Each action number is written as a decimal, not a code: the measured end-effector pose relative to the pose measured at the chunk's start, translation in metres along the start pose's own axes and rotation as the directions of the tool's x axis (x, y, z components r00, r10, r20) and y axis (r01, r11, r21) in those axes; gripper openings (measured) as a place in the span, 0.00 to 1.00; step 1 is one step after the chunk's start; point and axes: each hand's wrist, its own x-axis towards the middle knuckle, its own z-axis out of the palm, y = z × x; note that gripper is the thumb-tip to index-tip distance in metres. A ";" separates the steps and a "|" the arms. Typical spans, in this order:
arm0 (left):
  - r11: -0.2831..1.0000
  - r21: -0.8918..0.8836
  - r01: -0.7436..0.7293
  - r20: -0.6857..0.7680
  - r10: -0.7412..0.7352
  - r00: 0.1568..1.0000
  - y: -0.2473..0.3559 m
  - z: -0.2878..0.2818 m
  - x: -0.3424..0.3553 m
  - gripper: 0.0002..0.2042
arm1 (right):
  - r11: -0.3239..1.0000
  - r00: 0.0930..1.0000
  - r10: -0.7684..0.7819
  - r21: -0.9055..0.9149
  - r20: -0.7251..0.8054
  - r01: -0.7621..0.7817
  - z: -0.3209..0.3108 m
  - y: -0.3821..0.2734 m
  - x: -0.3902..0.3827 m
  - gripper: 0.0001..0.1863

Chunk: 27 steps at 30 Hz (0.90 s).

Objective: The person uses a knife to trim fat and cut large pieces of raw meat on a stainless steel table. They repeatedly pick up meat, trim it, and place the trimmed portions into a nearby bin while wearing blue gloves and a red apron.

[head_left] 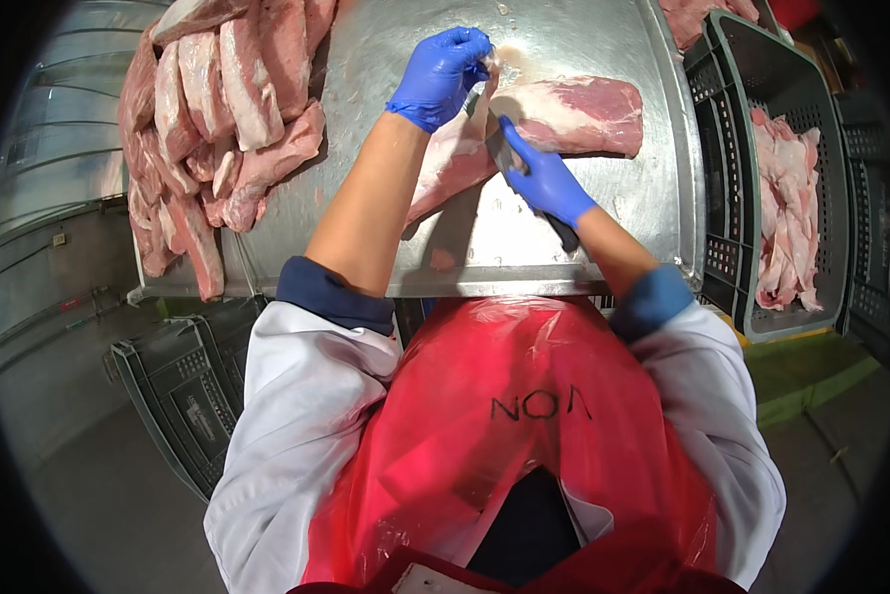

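My left hand (442,74), in a blue glove, is closed in a pinch on a pale strip of fat (483,102), pulled up from the meat. In my right hand (548,182), also blue-gloved, is a knife (505,155) with a dark handle; the thumb lies along it and its blade is beside the base of the strip. A pink piece of meat (588,114) with a whitish fat layer lies on the metal table (385,148). More meat (447,183) lies under my left forearm; whether it is the same piece I cannot tell.
A heap of long meat cuts (207,119) covers the table's left side. Right of the raised table rim stands a dark perforated crate (727,188) holding pale trimmings (786,213). Another dark crate (192,386) stands below the table at the left.
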 end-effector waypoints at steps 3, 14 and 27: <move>0.998 -0.061 0.010 -0.037 -0.012 0.999 0.007 -0.012 -0.001 0.05 | 0.989 0.990 -0.144 0.020 0.003 0.144 0.013 0.040 -0.011 0.43; 0.938 -0.344 -0.036 0.014 0.043 0.999 0.031 -0.051 -0.013 0.07 | 0.995 0.991 0.063 -0.081 0.119 -0.053 0.035 -0.008 -0.021 0.42; 0.877 -0.446 -0.178 -0.057 0.170 0.984 0.099 -0.054 -0.051 0.04 | 0.996 0.981 -0.027 -0.079 0.191 0.043 0.062 0.030 -0.039 0.44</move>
